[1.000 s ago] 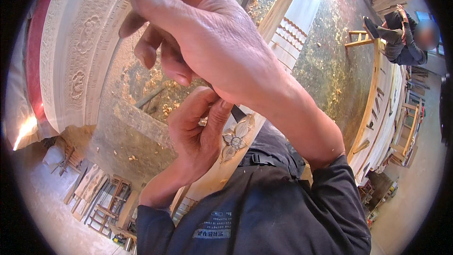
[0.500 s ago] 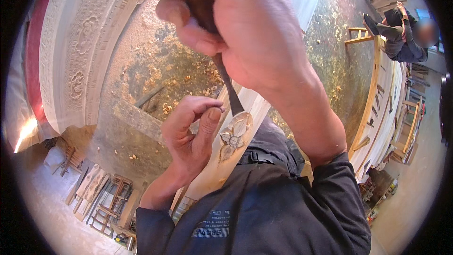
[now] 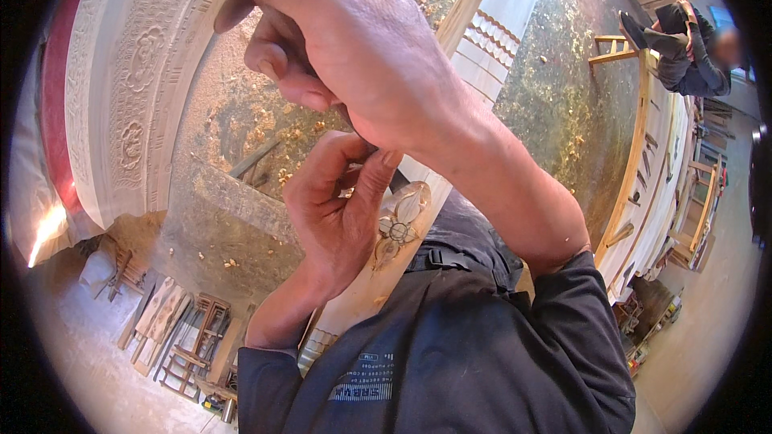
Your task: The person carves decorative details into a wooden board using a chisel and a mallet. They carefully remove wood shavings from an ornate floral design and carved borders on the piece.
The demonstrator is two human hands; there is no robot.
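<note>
A long pale wooden beam [image 3: 438,173] runs up from my lap, with a carved flower and leaf [image 3: 396,230] in its face. My right hand [image 3: 354,56] is closed round the handle of a carving chisel [image 3: 400,182], the handle mostly hidden in the fist. Thumb and fingers of my left hand [image 3: 331,201] pinch the dark shaft lower down, just below the right hand. The flat blade points at the upper tip of the carved leaf; the hands partly cover it, and I cannot tell whether its edge touches the wood.
A large carved panel [image 3: 145,124] curves along the left. Shavings [image 3: 297,141] litter the floor beyond the beam. At right stands a long bench [image 3: 635,185] with several tools; a seated person [image 3: 683,52] is beyond it. Timber and frames [image 3: 193,333] lie lower left.
My right hand has moved down and left. My left hand has moved up and right and now grips the chisel's shaft, from which it was apart before. More of the beam's far part shows.
</note>
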